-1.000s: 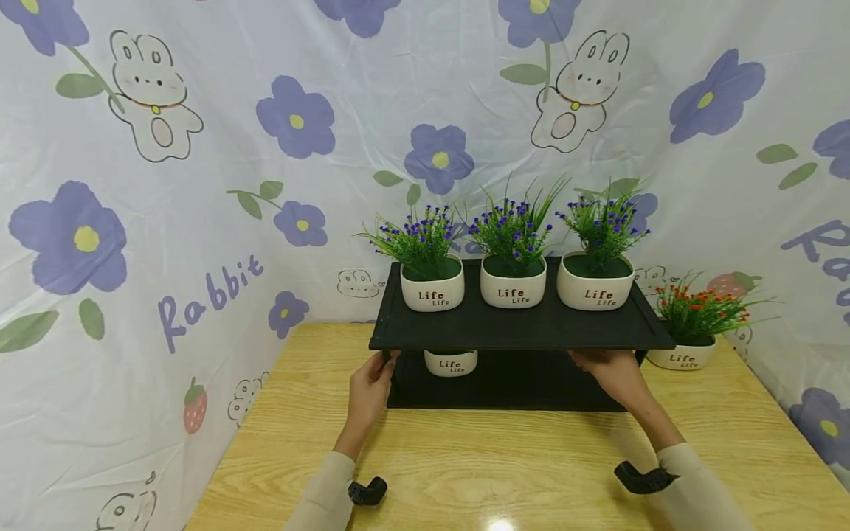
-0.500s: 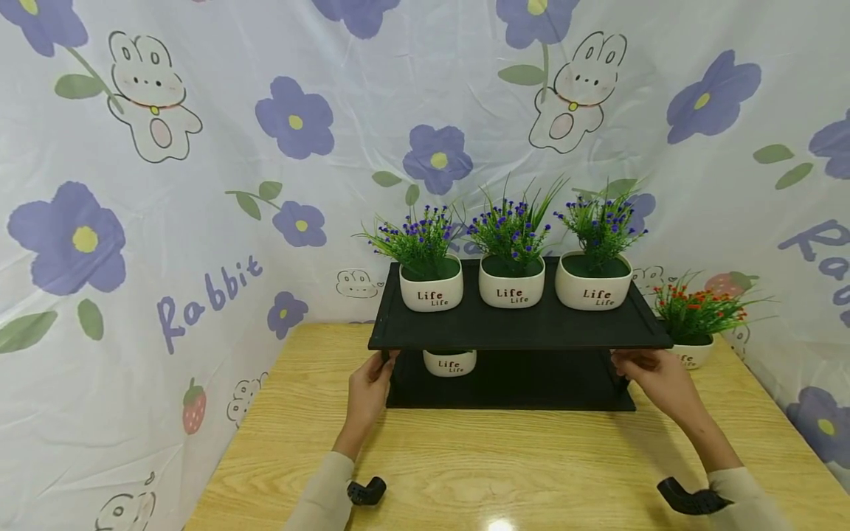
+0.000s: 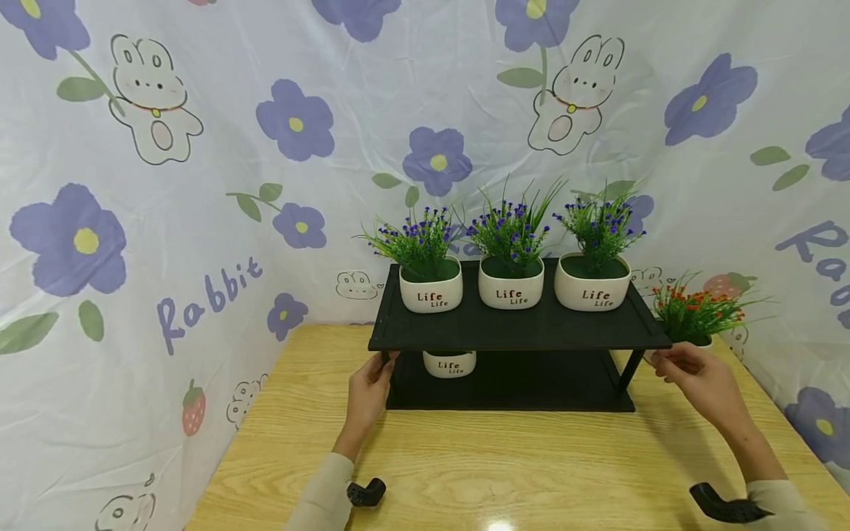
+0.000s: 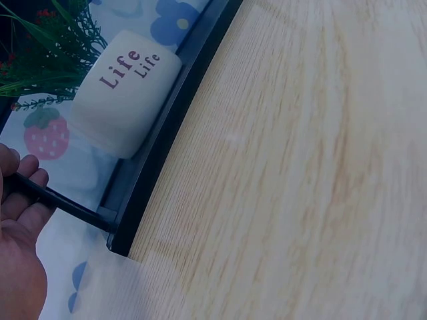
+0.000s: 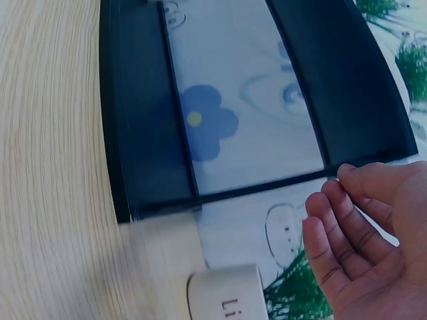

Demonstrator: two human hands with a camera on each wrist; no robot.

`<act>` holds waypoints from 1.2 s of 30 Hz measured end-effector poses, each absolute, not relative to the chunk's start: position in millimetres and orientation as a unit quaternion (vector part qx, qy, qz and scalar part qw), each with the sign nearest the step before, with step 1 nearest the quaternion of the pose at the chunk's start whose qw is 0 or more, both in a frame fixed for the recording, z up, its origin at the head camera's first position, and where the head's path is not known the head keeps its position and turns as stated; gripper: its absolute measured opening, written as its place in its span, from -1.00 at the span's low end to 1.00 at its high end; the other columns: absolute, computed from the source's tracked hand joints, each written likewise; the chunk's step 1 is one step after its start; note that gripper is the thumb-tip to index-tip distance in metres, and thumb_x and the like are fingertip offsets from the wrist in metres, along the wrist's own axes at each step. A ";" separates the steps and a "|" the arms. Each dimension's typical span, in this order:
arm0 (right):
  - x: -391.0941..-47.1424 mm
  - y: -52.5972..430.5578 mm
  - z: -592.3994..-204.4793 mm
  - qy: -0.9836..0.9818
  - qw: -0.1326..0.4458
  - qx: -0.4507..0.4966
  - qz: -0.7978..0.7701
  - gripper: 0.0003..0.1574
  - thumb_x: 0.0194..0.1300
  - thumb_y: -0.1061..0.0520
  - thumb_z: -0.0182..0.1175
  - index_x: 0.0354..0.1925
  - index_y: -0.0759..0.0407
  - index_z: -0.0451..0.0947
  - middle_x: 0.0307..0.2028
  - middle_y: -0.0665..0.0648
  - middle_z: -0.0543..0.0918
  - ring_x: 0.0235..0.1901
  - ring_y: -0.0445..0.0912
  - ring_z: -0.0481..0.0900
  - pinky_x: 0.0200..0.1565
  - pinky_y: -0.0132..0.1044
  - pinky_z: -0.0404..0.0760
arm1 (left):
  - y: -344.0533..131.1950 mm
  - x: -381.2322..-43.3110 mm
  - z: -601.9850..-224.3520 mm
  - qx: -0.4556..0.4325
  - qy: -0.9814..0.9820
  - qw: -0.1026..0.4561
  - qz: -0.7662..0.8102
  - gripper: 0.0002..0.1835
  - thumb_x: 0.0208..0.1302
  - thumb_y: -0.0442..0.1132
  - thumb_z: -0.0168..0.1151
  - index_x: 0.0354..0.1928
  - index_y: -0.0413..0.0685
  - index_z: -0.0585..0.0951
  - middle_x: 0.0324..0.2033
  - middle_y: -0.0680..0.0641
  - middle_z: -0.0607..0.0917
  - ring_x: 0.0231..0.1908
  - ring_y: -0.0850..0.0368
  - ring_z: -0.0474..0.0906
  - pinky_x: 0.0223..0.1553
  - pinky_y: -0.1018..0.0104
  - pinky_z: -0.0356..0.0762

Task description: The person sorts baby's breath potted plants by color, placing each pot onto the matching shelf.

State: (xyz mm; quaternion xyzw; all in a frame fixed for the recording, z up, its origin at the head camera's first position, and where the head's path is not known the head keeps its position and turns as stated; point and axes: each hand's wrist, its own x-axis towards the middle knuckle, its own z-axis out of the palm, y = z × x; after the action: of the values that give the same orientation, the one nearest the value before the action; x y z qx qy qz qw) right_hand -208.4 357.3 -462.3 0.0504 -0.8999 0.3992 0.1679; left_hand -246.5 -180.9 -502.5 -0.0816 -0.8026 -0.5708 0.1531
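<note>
A black two-tier shelf rack (image 3: 511, 333) stands on the wooden table. My left hand (image 3: 367, 389) grips its front left post (image 4: 70, 210), fingers and thumb around it. My right hand (image 3: 707, 385) is just off the rack's right front corner, fingers loosely bent and holding nothing, partly covering a white pot of red flowers (image 3: 704, 306). In the right wrist view its thumb and fingertips (image 5: 320, 203) are close by the black post. On the lower tier sits another white pot (image 3: 449, 365), whose red-flowered plant (image 4: 40, 40) shows in the left wrist view.
Three white "Life" pots with purple flowers line the top tier: left (image 3: 430, 296), middle (image 3: 510, 295) and right (image 3: 593, 296). A printed cloth (image 3: 219, 221) hangs behind. Wooden tabletop (image 3: 518, 450) extends in front of the rack.
My right hand has moved rightward from under the top tier, past the right front post, to outside the rack in front of the red-flowered pot. My left hand stays on its post.
</note>
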 end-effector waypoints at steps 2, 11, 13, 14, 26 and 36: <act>-207.7 363.5 -463.0 -0.899 0.167 0.046 0.402 -0.70 0.45 0.02 0.14 -0.04 0.21 0.59 -0.33 -0.05 0.72 -0.41 -0.45 0.60 -0.40 -0.47 0.59 | -181.1 -246.2 -502.4 -0.081 -0.803 0.152 -0.571 -0.63 0.45 -0.36 0.09 0.26 -0.20 0.52 0.15 -0.35 0.60 0.13 -0.14 0.61 0.08 0.18 0.60; -211.9 395.7 -473.8 -0.893 0.169 0.033 0.415 -0.64 0.47 0.05 0.11 0.02 0.31 0.54 -0.34 -0.28 0.63 -0.40 -0.45 0.57 -0.38 -0.51 0.57 | -181.7 -245.2 -503.9 -0.090 -0.803 0.161 -0.567 -0.64 0.45 -0.36 0.08 0.24 -0.19 0.53 0.13 -0.36 0.61 0.11 -0.15 0.61 0.06 0.19 0.62; -213.0 401.9 -476.1 -0.891 0.173 0.024 0.419 -0.64 0.46 0.05 0.12 0.00 0.33 0.54 -0.37 -0.34 0.61 -0.41 -0.46 0.56 -0.39 -0.52 0.57 | -181.9 -245.3 -504.1 -0.090 -0.803 0.162 -0.566 -0.64 0.45 -0.36 0.08 0.24 -0.19 0.53 0.13 -0.36 0.61 0.11 -0.15 0.61 0.05 0.20 0.62; -213.3 405.0 -477.1 -0.890 0.172 0.019 0.423 -0.63 0.46 0.04 0.13 0.00 0.34 0.54 -0.37 -0.37 0.61 -0.41 -0.47 0.56 -0.40 -0.52 0.57 | -182.0 -245.4 -504.2 -0.089 -0.804 0.162 -0.566 -0.64 0.45 -0.36 0.08 0.24 -0.19 0.53 0.13 -0.36 0.61 0.11 -0.15 0.61 0.05 0.21 0.62; -219.7 438.8 -486.5 -0.913 0.151 -0.060 0.374 -0.36 0.41 -0.18 0.14 0.16 0.31 0.46 -0.28 -0.64 0.36 -0.36 -0.75 0.24 -0.45 -0.52 0.44 | -181.4 -246.0 -503.4 -0.086 -0.804 0.155 -0.568 -0.64 0.46 -0.35 0.07 0.24 -0.18 0.53 0.15 -0.34 0.60 0.13 -0.15 0.60 0.07 0.19 0.61; -232.4 456.2 -498.5 -0.894 0.070 -0.077 0.435 0.08 0.44 -0.26 0.03 0.51 0.39 -0.17 0.44 0.57 -0.02 0.32 0.35 0.23 0.11 0.12 0.48 | -182.4 -246.6 -505.3 -0.085 -0.803 0.162 -0.567 -0.64 0.45 -0.36 0.08 0.24 -0.20 0.53 0.12 -0.35 0.62 0.06 -0.15 0.65 -0.09 0.40 0.64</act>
State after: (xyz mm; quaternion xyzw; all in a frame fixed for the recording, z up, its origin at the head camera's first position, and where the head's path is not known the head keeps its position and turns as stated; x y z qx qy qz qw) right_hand -232.4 456.2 -498.5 -0.0769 -0.8943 0.4352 0.0698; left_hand -246.6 -182.4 -505.3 -0.0855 -0.8029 -0.5673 0.1617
